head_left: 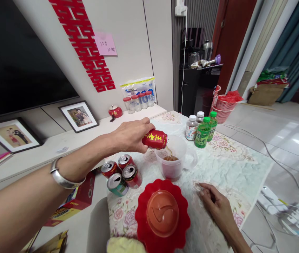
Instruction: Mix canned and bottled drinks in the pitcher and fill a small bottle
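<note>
Wrapped around a red drink can (155,139), my left hand (135,135) tilts it over a clear plastic pitcher (168,170). A thin brown stream runs from the can's mouth into the brown liquid (171,158) inside. My right hand (216,205) rests on the tablecloth to the right, its fingers loosely bent; it holds nothing I can see. Several opened cans (131,175) stand together left of the pitcher, one of them green (117,185). Nearest me is a red scalloped dish (144,225) with an orange round piece (162,213) on it.
Several bottles with green (203,133) and white caps (191,128) stand at the table's back right. Red-lidded jars (139,101) and picture frames (79,116) line the ledge. A yellow cloth (125,245) lies at the front. Cables and a power strip (267,200) are on the floor.
</note>
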### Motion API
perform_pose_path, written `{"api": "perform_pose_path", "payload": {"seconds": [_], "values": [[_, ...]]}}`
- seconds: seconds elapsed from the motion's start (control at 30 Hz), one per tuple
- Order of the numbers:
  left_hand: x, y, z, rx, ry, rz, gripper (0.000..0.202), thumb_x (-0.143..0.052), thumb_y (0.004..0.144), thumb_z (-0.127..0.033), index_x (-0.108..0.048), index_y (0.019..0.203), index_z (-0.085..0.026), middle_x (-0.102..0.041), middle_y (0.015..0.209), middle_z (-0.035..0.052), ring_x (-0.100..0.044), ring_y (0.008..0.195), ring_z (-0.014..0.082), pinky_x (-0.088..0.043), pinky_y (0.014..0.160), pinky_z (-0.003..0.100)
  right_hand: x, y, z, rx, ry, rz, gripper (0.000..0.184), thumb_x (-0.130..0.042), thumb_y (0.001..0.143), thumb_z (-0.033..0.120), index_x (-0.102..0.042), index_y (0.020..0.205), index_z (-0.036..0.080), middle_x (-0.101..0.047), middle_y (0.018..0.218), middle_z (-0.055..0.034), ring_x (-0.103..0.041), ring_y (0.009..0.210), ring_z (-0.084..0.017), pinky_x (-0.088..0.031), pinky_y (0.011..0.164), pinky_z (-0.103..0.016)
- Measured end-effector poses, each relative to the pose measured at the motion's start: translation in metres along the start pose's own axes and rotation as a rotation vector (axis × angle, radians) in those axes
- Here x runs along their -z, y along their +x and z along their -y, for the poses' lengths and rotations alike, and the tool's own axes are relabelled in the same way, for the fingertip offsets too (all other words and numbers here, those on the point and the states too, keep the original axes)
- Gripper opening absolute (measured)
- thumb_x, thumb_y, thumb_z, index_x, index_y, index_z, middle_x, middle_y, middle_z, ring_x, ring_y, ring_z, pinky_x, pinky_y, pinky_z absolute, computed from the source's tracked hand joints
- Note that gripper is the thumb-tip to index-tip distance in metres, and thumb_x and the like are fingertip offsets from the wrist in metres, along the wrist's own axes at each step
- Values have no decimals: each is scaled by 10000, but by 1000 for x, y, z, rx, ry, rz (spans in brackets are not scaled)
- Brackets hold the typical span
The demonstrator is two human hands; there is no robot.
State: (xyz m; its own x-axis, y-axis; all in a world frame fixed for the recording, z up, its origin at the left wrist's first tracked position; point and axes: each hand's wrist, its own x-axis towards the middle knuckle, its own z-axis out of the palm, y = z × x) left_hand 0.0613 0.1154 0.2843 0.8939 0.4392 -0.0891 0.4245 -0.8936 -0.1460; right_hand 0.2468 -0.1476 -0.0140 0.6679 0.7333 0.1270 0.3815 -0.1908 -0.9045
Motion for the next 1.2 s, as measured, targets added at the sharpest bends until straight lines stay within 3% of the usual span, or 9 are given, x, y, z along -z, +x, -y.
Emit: {"api": "perform_pose_path", "payload": {"seconds": [0.7, 0.87, 1.2], "values": [[12, -1, -13, -1, 148, -18, 499, -648, 746, -314, -631, 1235, -212, -653, 1192, 98, -649, 1000, 310, -388, 588, 350, -2, 1, -6, -12, 6, 14, 481, -623, 863, 603, -750, 1040, 174, -563, 618, 19, -545, 561, -167, -474, 560, -282], [10, 0, -16, -9, 159, -62, 594, -674, 743, -291, -548, 1316, -200, -662, 1231, 108, -636, 1009, 322, -416, 617, 367, -2, 1, -7, -12, -8, 22, 489, -625, 868, 596, -752, 1062, 166, -634, 675, -9, -590, 604, -179, -498, 596, -289], [12, 1, -23, -76, 231, -92, 388, -659, 745, -237, -566, 1121, -219, -673, 1155, 88, -622, 952, 298, -343, 560, 344, -1, 0, -6, -13, -18, 21, 480, -607, 874, 595, -756, 1054, 175, -649, 682, -13, -588, 595, -177, -500, 588, -287]]}}
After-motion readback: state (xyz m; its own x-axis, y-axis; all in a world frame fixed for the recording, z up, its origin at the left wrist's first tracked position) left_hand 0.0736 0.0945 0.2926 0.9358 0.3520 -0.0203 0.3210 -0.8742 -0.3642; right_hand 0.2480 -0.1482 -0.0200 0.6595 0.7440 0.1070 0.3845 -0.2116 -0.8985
